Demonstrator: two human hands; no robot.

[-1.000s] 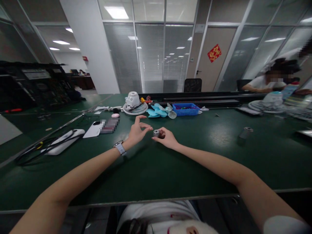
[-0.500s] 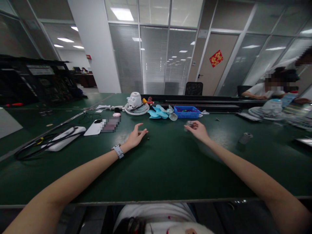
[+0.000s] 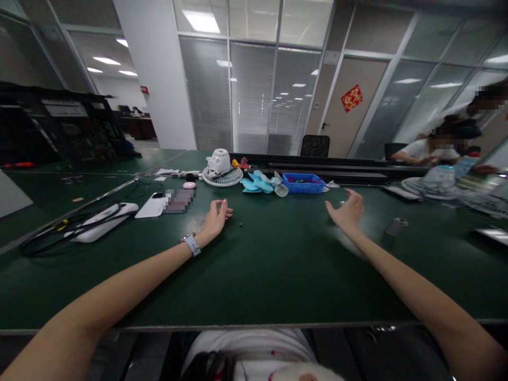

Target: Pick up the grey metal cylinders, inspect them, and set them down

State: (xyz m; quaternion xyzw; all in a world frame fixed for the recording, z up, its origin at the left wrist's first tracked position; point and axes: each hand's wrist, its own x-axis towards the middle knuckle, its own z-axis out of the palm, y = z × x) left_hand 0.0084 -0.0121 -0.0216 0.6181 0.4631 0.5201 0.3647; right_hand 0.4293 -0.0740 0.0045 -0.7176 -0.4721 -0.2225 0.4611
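Note:
My left hand (image 3: 215, 218) rests over the green table, fingers loosely bent and apart, with nothing seen in it. Just right of it lies a tiny dark part (image 3: 240, 225). My right hand (image 3: 349, 212) is raised with thumb and fingers spread wide. A small shiny bit (image 3: 342, 202) shows in the gap between its thumb and fingers; the hand hides the rest, and I cannot tell what it is. Further right stands a grey metal cylinder (image 3: 397, 226), apart from the hand.
Beyond my hands are a white fan housing (image 3: 219, 162), light-blue fan blades (image 3: 257, 182) and a blue basket (image 3: 304, 183). Left are a white phone (image 3: 151, 206) and a white device (image 3: 105, 222) with black cable. Two people are at the far right.
My right hand has moved right and opened; the grey metal piece it held is no longer seen in its fingers. My left hand has shifted slightly left, its fingers more bent.

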